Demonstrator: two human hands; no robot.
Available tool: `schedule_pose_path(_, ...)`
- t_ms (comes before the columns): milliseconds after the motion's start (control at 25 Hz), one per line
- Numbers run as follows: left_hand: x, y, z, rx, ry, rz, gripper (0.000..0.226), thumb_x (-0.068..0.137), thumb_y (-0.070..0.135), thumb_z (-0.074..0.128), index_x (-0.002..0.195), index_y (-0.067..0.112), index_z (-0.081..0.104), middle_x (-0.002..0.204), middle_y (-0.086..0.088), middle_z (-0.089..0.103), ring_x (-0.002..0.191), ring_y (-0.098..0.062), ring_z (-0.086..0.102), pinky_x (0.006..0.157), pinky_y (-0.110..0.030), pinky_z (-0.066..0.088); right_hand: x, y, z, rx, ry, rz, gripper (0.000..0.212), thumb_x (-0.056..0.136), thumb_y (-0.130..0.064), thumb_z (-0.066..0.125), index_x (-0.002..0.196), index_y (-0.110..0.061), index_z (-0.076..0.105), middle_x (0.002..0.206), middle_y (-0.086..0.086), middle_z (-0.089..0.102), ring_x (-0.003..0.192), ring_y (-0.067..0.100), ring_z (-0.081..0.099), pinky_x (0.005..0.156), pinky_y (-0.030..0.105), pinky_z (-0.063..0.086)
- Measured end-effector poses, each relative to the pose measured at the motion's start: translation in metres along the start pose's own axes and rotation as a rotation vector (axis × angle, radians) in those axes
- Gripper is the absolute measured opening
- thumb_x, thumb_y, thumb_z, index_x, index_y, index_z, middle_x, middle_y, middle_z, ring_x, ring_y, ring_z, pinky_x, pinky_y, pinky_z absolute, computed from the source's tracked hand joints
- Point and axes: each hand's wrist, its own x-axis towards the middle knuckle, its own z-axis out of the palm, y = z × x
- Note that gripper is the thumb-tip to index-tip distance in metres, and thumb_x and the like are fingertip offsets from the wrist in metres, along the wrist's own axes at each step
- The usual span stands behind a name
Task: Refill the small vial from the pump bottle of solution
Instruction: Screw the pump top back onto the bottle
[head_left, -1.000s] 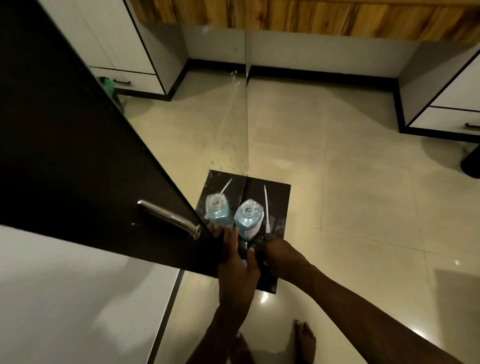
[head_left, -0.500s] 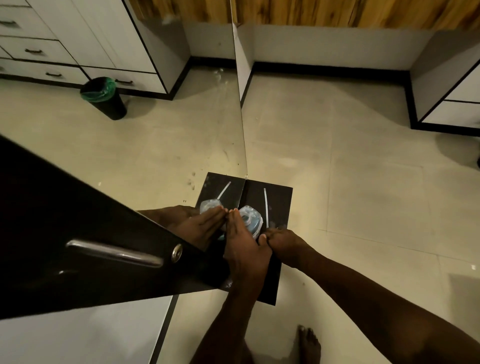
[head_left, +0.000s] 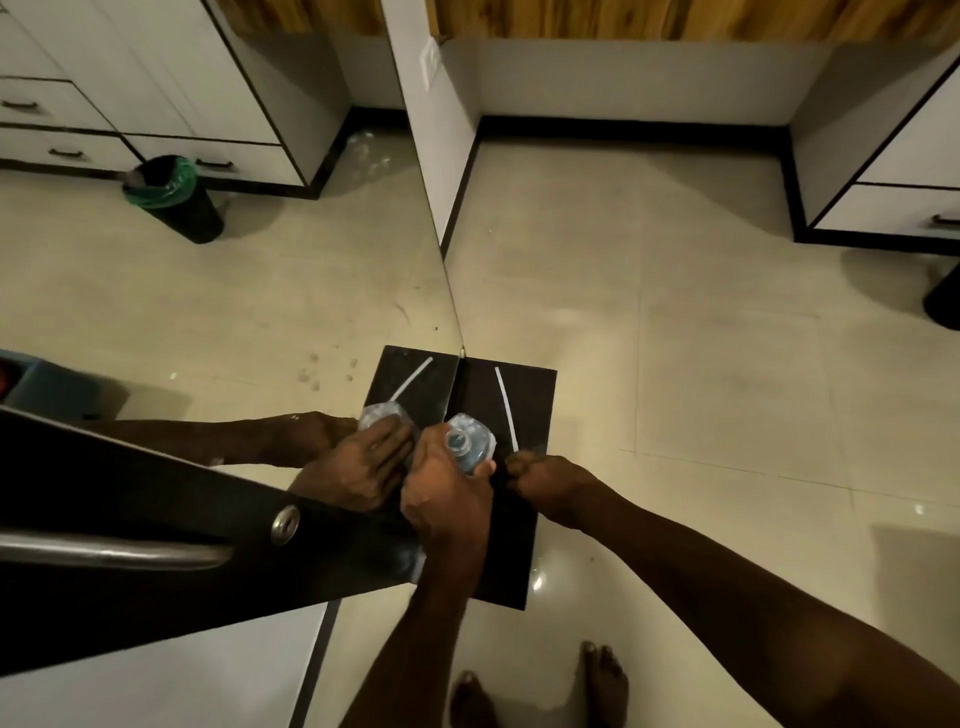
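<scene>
A clear bottle of blue solution with its neck open stands tilted on a small dark shelf against a mirror. My left hand grips the bottle's body from below. A white pump tube lies on the shelf to the right of the bottle. My right hand is curled at the tube's lower end, seemingly pinching the pump head; what lies inside the fingers is hidden. No small vial is visible. The mirror repeats the bottle and my left hand.
A dark door with a metal handle juts across the lower left, close to my left arm. The mirror's edge runs up from the shelf. A black bin shows in the reflection. Tiled floor and my bare feet lie below.
My left hand went from touching the bottle to gripping it and tilting its neck up. My right hand moved up beside the tube's end. The dark door dropped lower in view.
</scene>
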Motion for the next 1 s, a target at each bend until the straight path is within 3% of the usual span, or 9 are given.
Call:
schedule_pose_path(160,0.000,-0.006,0.004,0.016,0.028,0.085,0.074,0.069,0.045,0.089,0.129,0.010,0.064,0.122,-0.012,0.070,0.111,-0.029,0.068,0.097,-0.038,0.050,-0.038,0.015,-0.022,0.025,0.106,-0.053,0.038,0.095,-0.004,0.057,0.132,-0.008,0.063,0.142,0.014,0.054,0.130,0.030,0.055,0.104,0.038,0.050)
schedule_pose_path(280,0.001,-0.009,0.004,-0.038,0.050,0.094,0.060,0.082,0.055,0.075,0.124,0.013,0.064,0.108,-0.009,0.071,0.097,-0.029,0.070,0.087,-0.037,0.052,-0.070,0.020,-0.046,-0.005,0.204,-0.080,0.054,0.083,0.010,0.051,0.132,-0.011,0.065,0.143,0.009,0.057,0.139,0.028,0.047,0.106,0.037,0.047)
schedule_pose_path(440,0.012,-0.002,-0.028,-0.196,-0.267,0.076,0.038,0.078,0.038,0.080,0.108,0.026,0.061,0.089,0.008,0.067,0.086,-0.021,0.069,0.074,-0.031,0.053,-0.102,0.018,-0.077,0.010,0.352,-0.056,0.072,0.071,0.015,0.048,0.131,-0.019,0.066,0.145,0.005,0.057,0.142,0.024,0.046,0.111,0.035,0.046)
schedule_pose_path(560,0.004,0.021,-0.063,-0.154,-0.257,0.086,0.046,0.068,0.042,0.084,0.109,0.029,0.067,0.090,0.007,0.073,0.088,-0.021,0.072,0.075,-0.030,0.055,-0.129,-0.002,-0.120,0.070,0.503,-0.079,0.053,0.081,0.009,0.058,0.124,-0.017,0.072,0.136,0.007,0.066,0.132,0.026,0.057,0.109,0.035,0.049)
schedule_pose_path(720,0.001,0.062,-0.122,-0.166,-0.245,0.156,0.077,0.047,0.050,0.091,0.120,0.031,0.072,0.103,0.005,0.078,0.094,-0.016,0.073,0.086,-0.027,0.058,-0.171,-0.036,-0.196,0.176,0.757,-0.125,0.041,0.085,-0.004,0.067,0.124,-0.014,0.073,0.125,0.006,0.072,0.117,0.022,0.067,0.106,0.031,0.051)
schedule_pose_path(880,0.008,0.095,-0.161,-0.191,-0.312,0.248,0.083,0.040,0.048,0.094,0.119,0.030,0.074,0.105,0.008,0.078,0.094,-0.009,0.073,0.089,-0.025,0.057,-0.197,-0.072,-0.276,0.300,1.009,-0.178,0.033,0.091,-0.017,0.074,0.124,-0.014,0.072,0.111,-0.002,0.077,0.092,0.007,0.071,0.085,0.021,0.058)
schedule_pose_path(1000,0.003,0.115,-0.187,-0.191,-0.326,0.364,0.080,0.040,0.043,0.094,0.116,0.029,0.076,0.101,0.010,0.079,0.086,-0.006,0.072,0.084,-0.022,0.059,-0.220,-0.096,-0.332,0.375,1.194,-0.204,0.030,0.094,-0.023,0.073,0.121,-0.012,0.072,0.104,-0.004,0.077,0.090,0.007,0.073,0.078,0.019,0.060)
